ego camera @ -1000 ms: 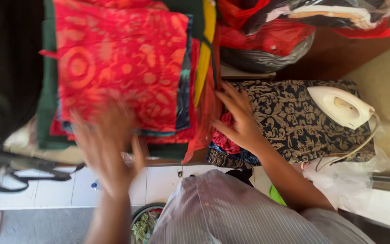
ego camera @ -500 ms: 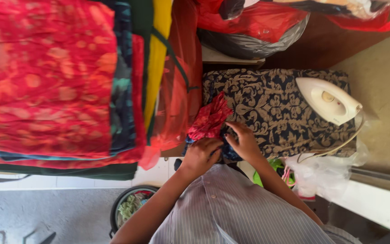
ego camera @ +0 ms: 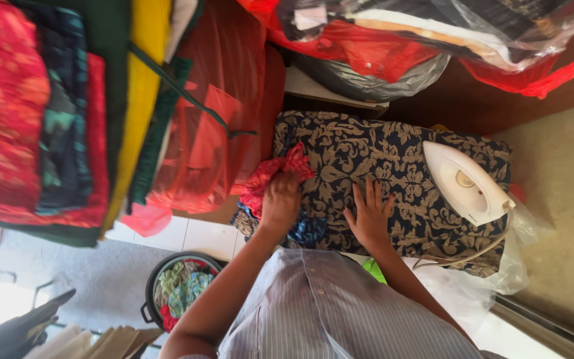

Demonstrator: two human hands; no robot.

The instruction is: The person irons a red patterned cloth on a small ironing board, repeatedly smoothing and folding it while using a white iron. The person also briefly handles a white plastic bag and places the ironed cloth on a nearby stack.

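On the patterned ironing pad [ego camera: 393, 149], your left hand [ego camera: 280, 199] grips red fabric [ego camera: 275, 174] while your right hand [ego camera: 369, 214] lies flat, fingers spread, near the white iron [ego camera: 463, 183].

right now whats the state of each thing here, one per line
left hand: fingers closed on red cloth
right hand: flat, fingers spread on patterned pad
red cloth: bunched, at pad's edge
iron: lying on pad, unheld
patterned pad: spread flat
black tub: filled with cloth scraps
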